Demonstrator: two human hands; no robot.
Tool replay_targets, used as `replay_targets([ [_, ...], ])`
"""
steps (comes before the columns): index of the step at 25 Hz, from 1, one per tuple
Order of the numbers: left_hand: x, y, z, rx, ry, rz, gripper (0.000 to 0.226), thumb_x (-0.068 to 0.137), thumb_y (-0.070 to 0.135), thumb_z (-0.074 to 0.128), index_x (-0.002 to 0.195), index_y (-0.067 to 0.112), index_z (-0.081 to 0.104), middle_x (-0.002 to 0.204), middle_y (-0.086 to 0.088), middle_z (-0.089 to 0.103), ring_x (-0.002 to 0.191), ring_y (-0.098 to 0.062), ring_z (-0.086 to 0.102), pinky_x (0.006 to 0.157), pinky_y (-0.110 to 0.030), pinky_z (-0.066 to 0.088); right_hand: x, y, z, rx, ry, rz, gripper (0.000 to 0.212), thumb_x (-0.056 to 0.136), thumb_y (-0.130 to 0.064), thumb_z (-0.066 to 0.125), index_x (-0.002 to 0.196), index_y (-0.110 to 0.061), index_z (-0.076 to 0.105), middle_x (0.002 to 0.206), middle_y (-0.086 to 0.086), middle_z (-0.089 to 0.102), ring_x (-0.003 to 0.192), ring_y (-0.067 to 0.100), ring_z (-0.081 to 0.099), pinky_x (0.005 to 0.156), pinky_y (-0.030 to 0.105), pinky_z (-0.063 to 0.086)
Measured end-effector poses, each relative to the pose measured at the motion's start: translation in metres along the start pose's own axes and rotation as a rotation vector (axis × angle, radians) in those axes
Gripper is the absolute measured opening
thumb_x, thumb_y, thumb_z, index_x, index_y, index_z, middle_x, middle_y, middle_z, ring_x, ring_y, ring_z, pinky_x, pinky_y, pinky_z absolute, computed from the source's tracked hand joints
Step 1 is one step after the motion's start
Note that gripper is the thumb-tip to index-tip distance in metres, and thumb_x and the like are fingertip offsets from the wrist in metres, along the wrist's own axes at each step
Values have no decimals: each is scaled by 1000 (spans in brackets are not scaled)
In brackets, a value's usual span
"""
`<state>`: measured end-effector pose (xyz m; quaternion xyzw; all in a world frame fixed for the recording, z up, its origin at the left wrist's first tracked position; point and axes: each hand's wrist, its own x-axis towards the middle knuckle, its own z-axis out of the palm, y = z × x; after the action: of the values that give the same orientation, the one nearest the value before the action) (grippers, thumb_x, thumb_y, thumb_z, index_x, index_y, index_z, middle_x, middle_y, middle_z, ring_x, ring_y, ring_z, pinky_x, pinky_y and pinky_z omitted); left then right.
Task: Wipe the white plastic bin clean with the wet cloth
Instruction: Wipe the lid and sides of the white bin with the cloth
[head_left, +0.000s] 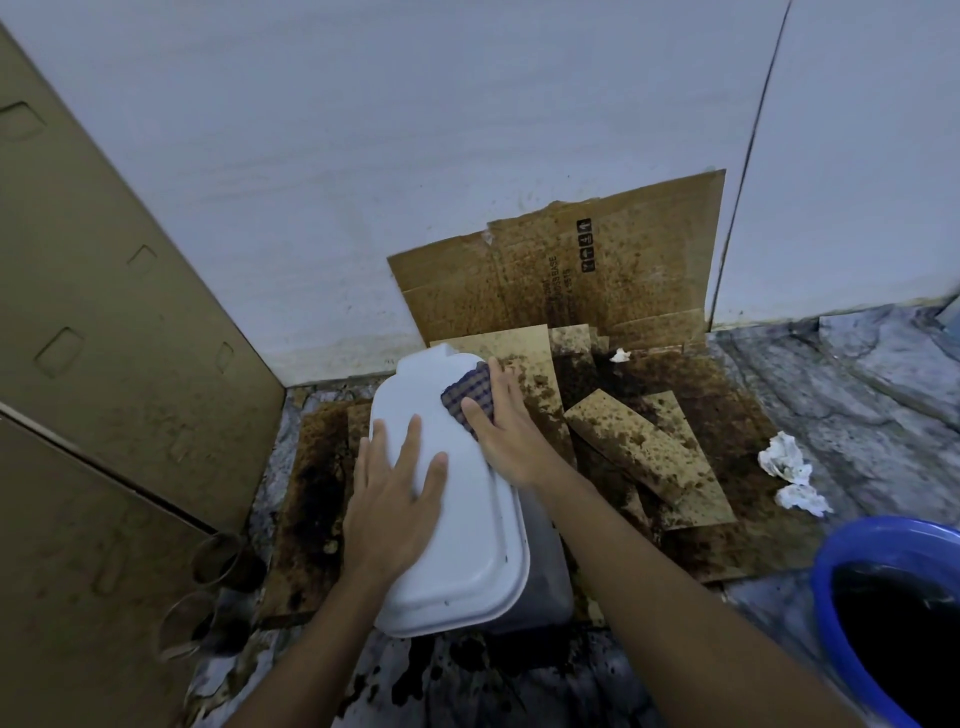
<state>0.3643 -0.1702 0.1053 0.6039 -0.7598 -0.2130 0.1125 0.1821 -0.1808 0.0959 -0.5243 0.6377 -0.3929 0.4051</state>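
Observation:
The white plastic bin stands on stained cardboard on the floor, its white lid facing up at me. My left hand lies flat on the lid's left side, fingers straight and spread. My right hand presses a blue checked cloth against the lid's far right part, fingers straight over it. Most of the cloth is hidden under that hand.
Dirty flattened cardboard covers the floor around the bin and leans on the white wall. A blue bucket of dark water stands at right. Crumpled white tissues lie on the floor. Tall cardboard panels stand at left.

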Motion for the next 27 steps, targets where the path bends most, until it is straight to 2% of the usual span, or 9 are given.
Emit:
replay_targets([
  [4, -1, -5, -1, -14, 4, -3, 66, 92, 75, 19, 152, 60, -1, 168, 17, -14, 155, -13, -12, 121, -51, 19, 26, -13, 1, -154, 94, 24, 72, 103, -56, 33, 161, -29, -2, 166, -7, -22, 153, 26, -19, 124, 52, 2],
  [6, 0, -6, 0, -16, 5, 4, 65, 91, 76, 19, 151, 61, -3, 167, 18, -15, 155, -14, -12, 121, -52, 19, 44, -16, -2, -180, 104, 34, 69, 104, -53, 34, 161, -24, 7, 167, -5, -9, 153, 27, -10, 123, 49, 7],
  [8, 1, -6, 1, -5, 4, 4, 64, 92, 76, 19, 150, 62, -4, 167, 18, -15, 155, -14, -12, 120, -53, 19, 57, -17, -5, -146, 101, 21, 64, 104, -51, 37, 158, -24, 17, 164, -2, 9, 150, 31, 8, 121, 47, 18],
  [10, 3, -7, 1, -9, 2, 0, 63, 93, 75, 20, 150, 63, -3, 167, 19, -14, 155, -13, -12, 120, -53, 19, 63, -13, -5, -69, 67, 4, 67, 103, -54, 38, 160, -31, 11, 164, -1, 14, 150, 31, 17, 120, 50, 24],
  [12, 6, -9, 1, -15, 2, 0, 63, 93, 75, 20, 151, 62, -1, 168, 18, -12, 155, -13, -11, 121, -52, 17, 60, -10, -4, -12, 25, -21, 70, 102, -56, 38, 159, -41, -2, 166, -4, 10, 152, 27, 16, 120, 53, 24],
  [16, 7, -13, 0, -24, 3, 13, 63, 94, 73, 21, 152, 61, 0, 168, 15, -11, 156, -16, -9, 122, -51, 13, 39, -9, 2, 14, 53, -69, 59, 105, -51, 37, 158, -41, 12, 160, -5, 15, 143, 28, 33, 116, 46, 34],
  [21, 11, -14, -2, -17, -6, -12, 60, 96, 71, 21, 153, 60, 3, 168, 16, -10, 156, -15, -7, 120, -54, 17, -8, -2, 14, 65, 26, -75, 60, 104, -54, 35, 157, -46, 9, 163, -14, 1, 149, 22, 23, 117, 42, 33],
  [24, 12, -18, -2, -32, 5, 3, 58, 98, 69, 17, 153, 58, 6, 169, 13, -7, 156, -15, -6, 120, -54, 17, -44, -2, 23, 81, -1, -55, 62, 103, -58, 34, 156, -50, 4, 164, -20, -10, 153, 14, 6, 116, 36, 27],
  [27, 14, -23, -2, -36, 8, 8, 60, 97, 71, 15, 154, 57, 7, 170, 12, -5, 156, -16, -5, 120, -55, 17, -81, -1, 35, 67, -5, -45, 62, 102, -59, 31, 154, -54, -1, 164, -24, -14, 153, 7, 0, 116, 34, 21],
])
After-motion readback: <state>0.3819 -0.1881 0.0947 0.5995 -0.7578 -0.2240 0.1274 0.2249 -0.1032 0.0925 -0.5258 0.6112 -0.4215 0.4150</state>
